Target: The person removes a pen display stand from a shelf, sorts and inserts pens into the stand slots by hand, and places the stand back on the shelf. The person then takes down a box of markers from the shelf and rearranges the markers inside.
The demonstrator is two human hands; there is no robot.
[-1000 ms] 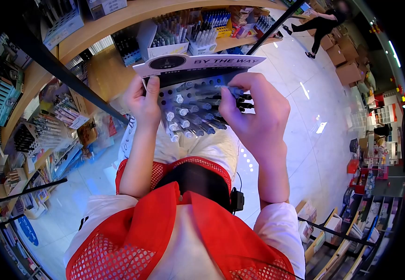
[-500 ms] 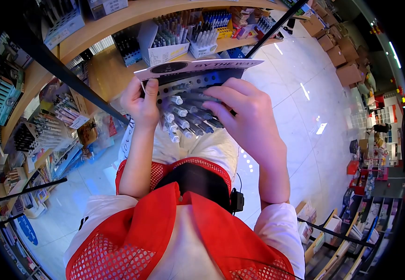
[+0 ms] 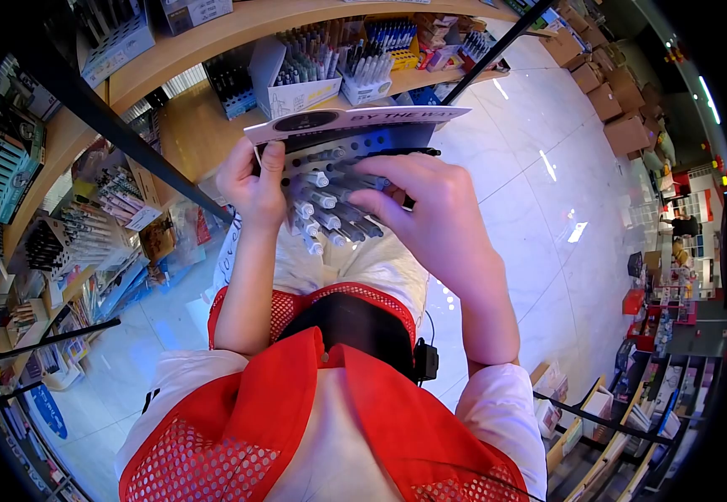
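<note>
My left hand [image 3: 256, 186] grips the left edge of a display box [image 3: 355, 122] with "BY THE WAY" printed on its raised white card. Its thumb presses on the front of the box. Several clear-capped pens [image 3: 323, 199] stick out of the round holes, their ends toward me. At the box's right side, my right hand [image 3: 440, 213] has thumb and forefinger closed around a grey pen [image 3: 373, 181] among the others. A black pen [image 3: 426, 152] shows just above those fingers. The curled fingers hide part of the right-hand pens.
Wooden shelving [image 3: 183, 125] with pen boxes [image 3: 300, 88] curves ahead and to the left. A dark metal post [image 3: 120, 117] crosses at the left. Cardboard boxes [image 3: 623, 125] are stacked at the far right, beyond the pale tiled floor [image 3: 531, 217]. Low racks [image 3: 623, 418] stand at lower right.
My right hand has shifted slightly left and down at the pens. A black pen is now visible above its fingers. My left hand and the box have barely moved.
</note>
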